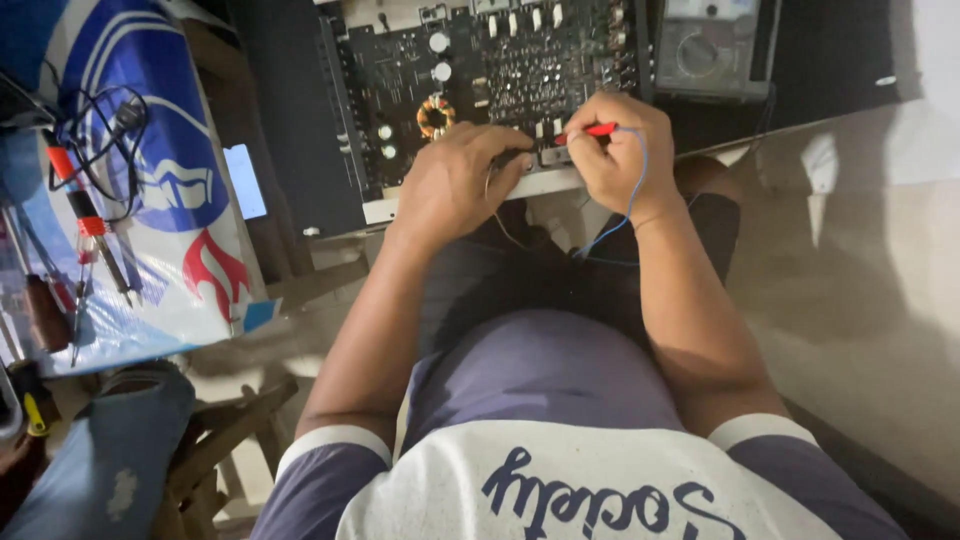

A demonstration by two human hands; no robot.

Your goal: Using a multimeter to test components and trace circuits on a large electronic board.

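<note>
- The right hand (615, 150) holds a thin red probe (590, 130). Its grip is closed around the probe, fingers curled tight.
- The tip of the red probe points left and sits at the near edge of the circuit board (490, 70), between the two hands.
- A blue wire (632, 185) runs from the probe, over the back of the right hand, and down past the wrist toward the lap.
- The left hand (450, 185) rests on the near edge of the circuit board, just beside the right hand. Its fingers curl down on something small there, so the grip is narrow, but I cannot tell what is under it.
- The circuit board is big and dark green, full of little parts. A round copper coil (436, 116) sits on it just above the left hand.
- A grey meter with a round dial (708, 45) lies behind the board, past the right hand.
- On the far left lies a blue and white bag (170, 170). On it rest a tool with an orange handle (85, 215) and a loop of black cord (105, 120).
- A phone with a lit screen (245, 181) stands between the bag and the board.
</note>
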